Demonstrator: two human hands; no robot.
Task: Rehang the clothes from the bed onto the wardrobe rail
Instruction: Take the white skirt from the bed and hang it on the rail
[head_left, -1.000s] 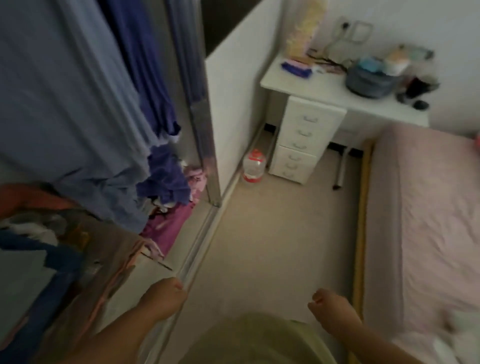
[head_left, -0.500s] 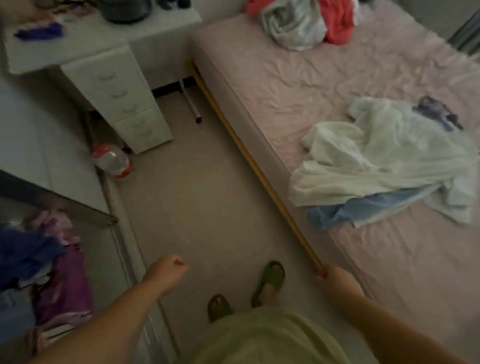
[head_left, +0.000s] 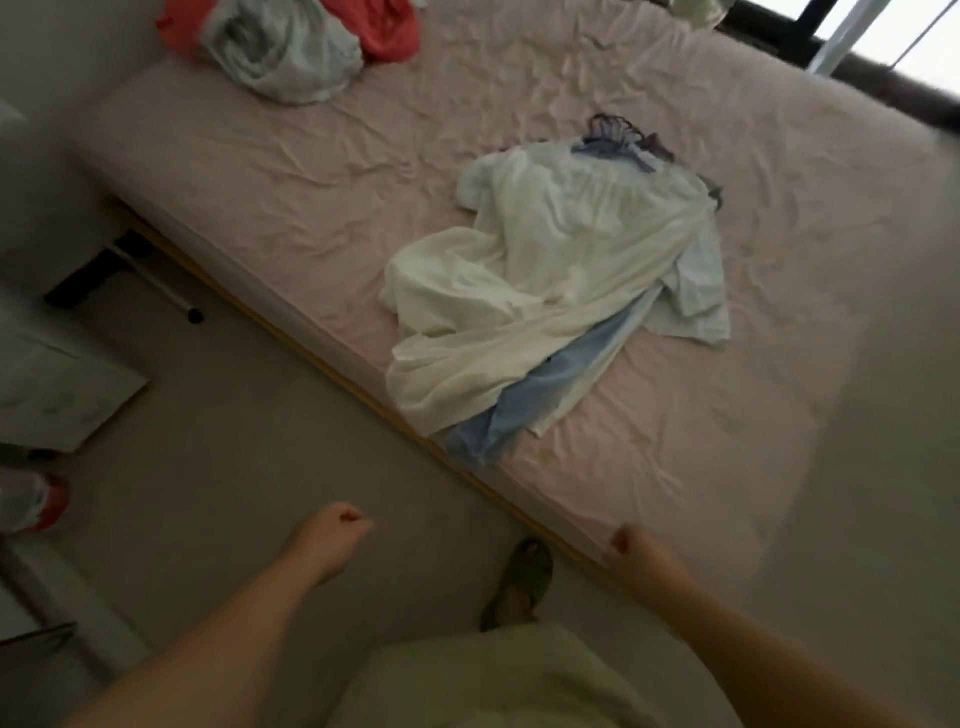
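Across most of the view a pink-sheeted bed (head_left: 311, 171) is seen, w/ a heap of clothes: a white garment (head_left: 540, 280) spread mid-mattress over a blue garment (head_left: 524, 415) near the edge, approx. within reach. Fabric is judged light, soft & floppy; hold is best taken at the hangers (head_left: 618, 136) bunched at the far collar end. Left hand (head_left: 327, 540) & right hand (head_left: 631, 551) are loosely curled, nothing is held.
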